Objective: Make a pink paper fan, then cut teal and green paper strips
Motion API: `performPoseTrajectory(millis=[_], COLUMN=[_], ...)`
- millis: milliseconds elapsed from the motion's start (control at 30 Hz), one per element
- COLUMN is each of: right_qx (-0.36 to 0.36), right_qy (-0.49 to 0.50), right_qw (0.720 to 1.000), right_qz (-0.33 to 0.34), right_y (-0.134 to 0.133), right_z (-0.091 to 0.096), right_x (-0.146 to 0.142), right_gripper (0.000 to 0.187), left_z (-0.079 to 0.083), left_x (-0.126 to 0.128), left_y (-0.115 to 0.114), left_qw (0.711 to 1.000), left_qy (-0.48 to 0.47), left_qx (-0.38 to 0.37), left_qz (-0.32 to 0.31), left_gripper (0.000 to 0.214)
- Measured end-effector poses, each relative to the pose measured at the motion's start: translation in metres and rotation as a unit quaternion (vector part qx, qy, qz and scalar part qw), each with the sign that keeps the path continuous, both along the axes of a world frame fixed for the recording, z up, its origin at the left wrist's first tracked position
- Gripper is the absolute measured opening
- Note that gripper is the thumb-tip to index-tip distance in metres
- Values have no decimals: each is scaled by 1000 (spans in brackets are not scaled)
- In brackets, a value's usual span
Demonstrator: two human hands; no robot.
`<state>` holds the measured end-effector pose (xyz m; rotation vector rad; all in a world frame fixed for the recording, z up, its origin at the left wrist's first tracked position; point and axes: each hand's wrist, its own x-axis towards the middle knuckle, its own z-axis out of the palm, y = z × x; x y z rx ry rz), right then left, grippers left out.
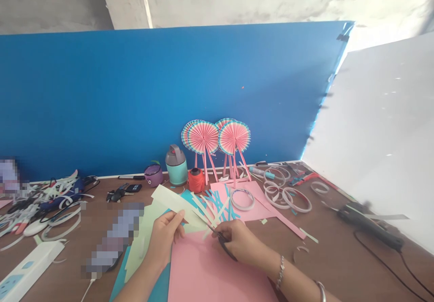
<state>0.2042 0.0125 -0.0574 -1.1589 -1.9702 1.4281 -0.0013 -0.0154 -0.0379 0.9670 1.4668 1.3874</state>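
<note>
My left hand [166,232] pinches the edge of a pale yellow-green paper sheet [169,199], raised over the table. A pair of scissors [223,239] sits in my right hand [239,238], its blades pointing up and left at the paper. Below my hands lies a large pink sheet [210,270], with a blue sheet [120,270] and pale green paper [139,241] showing beside it on the left. Thin cut strips [220,202] in blue, cream and pink are heaped just past the scissors.
Several pink folded-paper fans [203,138] stand at the back near a teal container [176,172], a red pot [195,182] and a purple cup [153,175]. Tape rings [296,200] and a glue gun [369,225] lie right. A power strip [32,270] and tangled cables [57,198] occupy the left.
</note>
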Motion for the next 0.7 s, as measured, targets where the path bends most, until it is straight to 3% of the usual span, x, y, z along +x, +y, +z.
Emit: performPoseTrajectory(millis=[300,700], right_qx=[19,30], right_qy=[-44,-34], right_qw=[999,999], right_qz=[-16,12], right_y=[-2,1], right_z=[10,0], right_x=[-1,1], right_gripper=[17,22], left_z=[-2,-6], left_x=[0,-1], left_y=[-1,1], left_qw=[1000,1000], left_qy=[-1,-14], left_qx=[-3,-10], left_qz=[-5,-13], left_gripper=[33,33])
